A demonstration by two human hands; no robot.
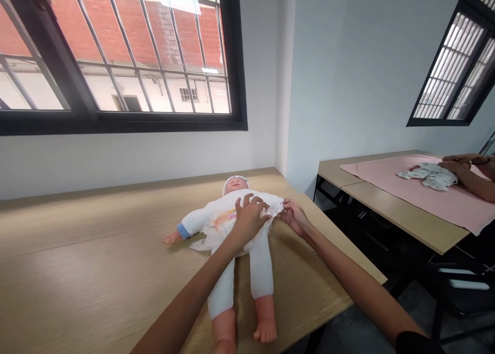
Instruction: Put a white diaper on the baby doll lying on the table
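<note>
A baby doll (242,282) in a white cap and white clothing lies on its back on the wooden table (96,282), feet towards me. Around its middle is a white, thin-edged diaper (222,221) with a yellow and pink print. My left hand (250,217) rests across the doll's belly on the diaper, fingers spread. Beside the doll's side, my right hand (294,217) is closed in a pinch on what looks like the diaper's side edge. Its fingertips partly hide the spot, and the doll's hand on that side cannot be seen.
At right, another person's hands (460,160) touch a small doll in patterned white clothing (431,176) on a pink cloth (381,176). A gap with dark table legs separates the two tables. A barred window (154,119) and pale walls stand behind.
</note>
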